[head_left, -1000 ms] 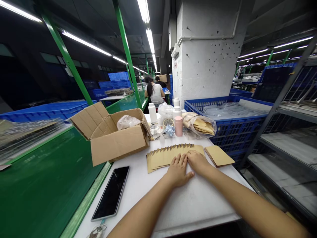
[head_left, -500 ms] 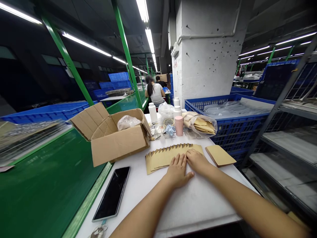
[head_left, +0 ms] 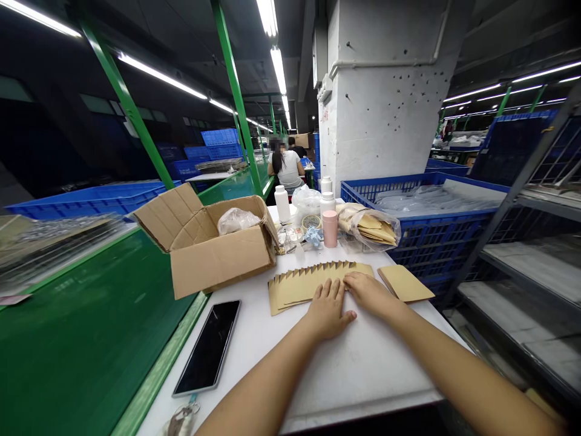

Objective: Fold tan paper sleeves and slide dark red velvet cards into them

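A fanned row of brown kraft paper envelopes lies on the white table, their upper corners forming a stepped, toothed edge. My left hand rests flat on the row's lower right part, fingers stretched out and thumb pointing right. Close beside it, my right hand has its fingers bent and held together on the envelopes near the right end; its thumb and whatever lies under the fingertips are hidden. To the right of that hand sits a neat stack of kraft envelopes, apart from the row.
An open cardboard box stands at the left, above a phone with keys. Behind the row are white bottles, a pink bottle and a bagged envelope bundle. A blue crate and metal rack flank the right.
The view has shifted slightly. My right fingertips have moved a little along the envelopes, opening a small gap from my left fingers; my left hand stays flat.
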{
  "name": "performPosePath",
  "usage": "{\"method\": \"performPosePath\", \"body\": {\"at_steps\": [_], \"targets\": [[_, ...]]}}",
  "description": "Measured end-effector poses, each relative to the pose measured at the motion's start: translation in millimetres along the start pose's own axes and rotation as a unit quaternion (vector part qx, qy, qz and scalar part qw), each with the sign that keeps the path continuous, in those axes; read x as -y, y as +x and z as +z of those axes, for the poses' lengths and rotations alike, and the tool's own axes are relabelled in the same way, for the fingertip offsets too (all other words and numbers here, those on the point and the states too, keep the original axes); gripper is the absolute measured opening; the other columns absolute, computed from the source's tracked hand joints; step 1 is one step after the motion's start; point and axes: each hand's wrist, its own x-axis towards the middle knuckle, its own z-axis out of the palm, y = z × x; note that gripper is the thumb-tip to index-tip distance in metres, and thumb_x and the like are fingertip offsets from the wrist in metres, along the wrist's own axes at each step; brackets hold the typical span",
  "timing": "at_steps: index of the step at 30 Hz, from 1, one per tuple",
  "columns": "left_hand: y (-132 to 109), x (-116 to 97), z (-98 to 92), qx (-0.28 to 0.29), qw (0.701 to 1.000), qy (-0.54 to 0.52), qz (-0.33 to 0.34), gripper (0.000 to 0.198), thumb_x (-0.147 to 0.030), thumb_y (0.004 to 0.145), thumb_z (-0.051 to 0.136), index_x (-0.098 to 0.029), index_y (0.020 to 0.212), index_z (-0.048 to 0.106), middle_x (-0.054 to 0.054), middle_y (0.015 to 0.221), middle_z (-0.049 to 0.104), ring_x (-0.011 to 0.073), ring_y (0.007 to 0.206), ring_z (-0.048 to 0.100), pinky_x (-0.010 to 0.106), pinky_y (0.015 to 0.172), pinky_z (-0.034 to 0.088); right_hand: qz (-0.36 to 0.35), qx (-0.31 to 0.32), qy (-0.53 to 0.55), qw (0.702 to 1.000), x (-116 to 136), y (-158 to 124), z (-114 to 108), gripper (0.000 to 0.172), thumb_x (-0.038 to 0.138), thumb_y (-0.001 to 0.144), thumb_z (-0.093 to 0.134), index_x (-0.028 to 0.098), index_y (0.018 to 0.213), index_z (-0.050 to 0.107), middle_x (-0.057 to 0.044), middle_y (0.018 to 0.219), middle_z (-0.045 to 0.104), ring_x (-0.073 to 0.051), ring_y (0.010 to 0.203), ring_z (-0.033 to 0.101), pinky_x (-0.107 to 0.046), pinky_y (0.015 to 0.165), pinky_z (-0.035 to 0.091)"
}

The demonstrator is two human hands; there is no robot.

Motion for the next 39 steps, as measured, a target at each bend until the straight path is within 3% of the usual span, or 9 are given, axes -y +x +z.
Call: {"method": "performPosePath", "body": {"at_steps": [16,23,39], "targets": [[0,0,0.9,-0.007,1.0,0.008,0.008,0.076,-0.063,0.086,0.021,-0.016,0.145,0.008,0.011,0.152,0.006,0.031,0.138,0.0,0.049,0.111,0.008,0.013,0.002,0.019,1.0,-2,0,-1,0.029,0.012,0.085,0.04,0.011,0.103,0.062,-0.015,0.112,0.062,-0.021,0.111,0.054,-0.032,0.093,0.04],[1,1,1.7,-0.005,1.0,0.008,0.012,0.076,-0.062,0.087,0.019,-0.016,0.145,0.008,0.006,0.152,0.005,0.0298,0.139,-0.001,0.049,0.111,0.007,0.015,0.0,0.02,1.0,-3,0,-1,0.029,0.016,0.087,0.04,0.011,0.105,0.062,-0.014,0.11,0.063,-0.021,0.109,0.054,-0.032,0.092,0.039],[1,1,0.2,-0.007,1.0,0.003,0.014,0.076,-0.062,0.086,0.023,-0.017,0.145,0.008,0.007,0.152,0.006,0.0303,0.138,0.001,0.05,0.111,0.008,0.044,0.007,0.019,0.999,6,-2,-13,0.02,0.012,0.085,0.04,0.014,0.083,0.06,-0.008,0.086,0.064,-0.017,0.077,0.057,-0.024,0.066,0.036]]}}
